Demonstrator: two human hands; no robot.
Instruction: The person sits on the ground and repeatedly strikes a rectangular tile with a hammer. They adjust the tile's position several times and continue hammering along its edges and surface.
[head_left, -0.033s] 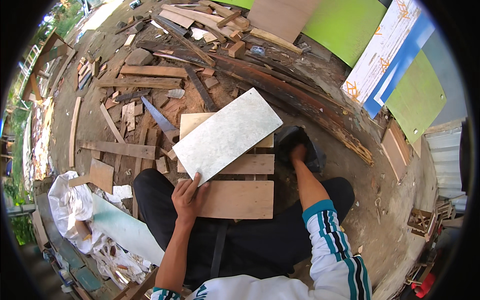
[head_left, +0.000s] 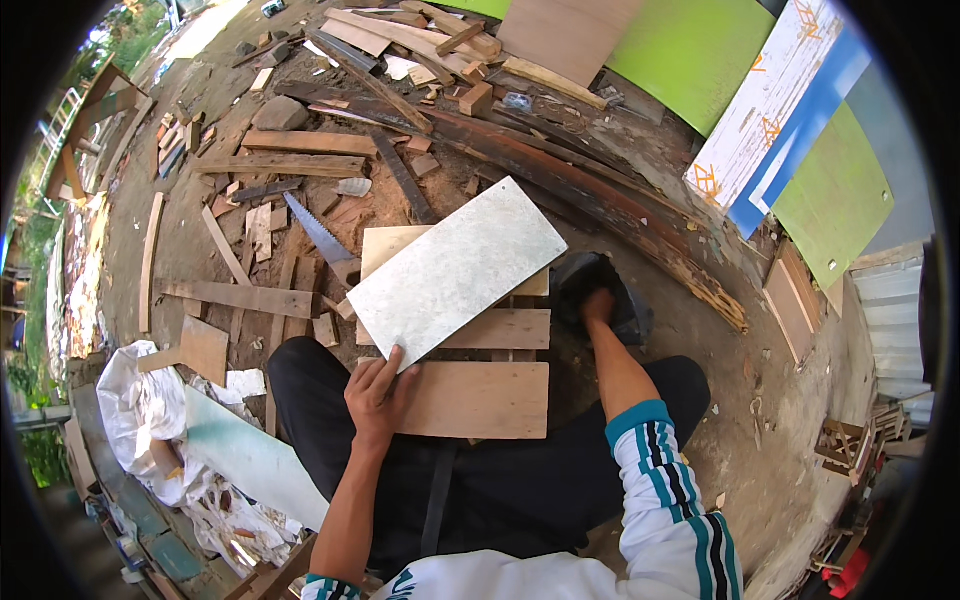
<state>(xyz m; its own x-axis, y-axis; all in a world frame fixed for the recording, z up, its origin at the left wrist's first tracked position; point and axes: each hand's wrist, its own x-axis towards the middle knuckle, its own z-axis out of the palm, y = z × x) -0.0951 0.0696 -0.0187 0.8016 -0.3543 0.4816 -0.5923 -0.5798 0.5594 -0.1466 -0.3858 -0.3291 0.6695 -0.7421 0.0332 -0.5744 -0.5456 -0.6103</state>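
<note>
My left hand grips the near corner of a white speckled rectangular board, a finger laid on its top face and the others curled at its edge. The board lies aslant over a low slatted wooden piece in front of my lap, covering part of its far slats. My right hand reaches into a black plastic bag just right of the slats; its fingers are hidden inside. A handsaw with a bluish blade lies on the ground beyond the board's left end.
Loose wood offcuts and sawdust cover the ground ahead and left. A long dark beam runs across behind the board. Coloured panels lie at the far right. A white sack and a pale sheet sit by my left knee.
</note>
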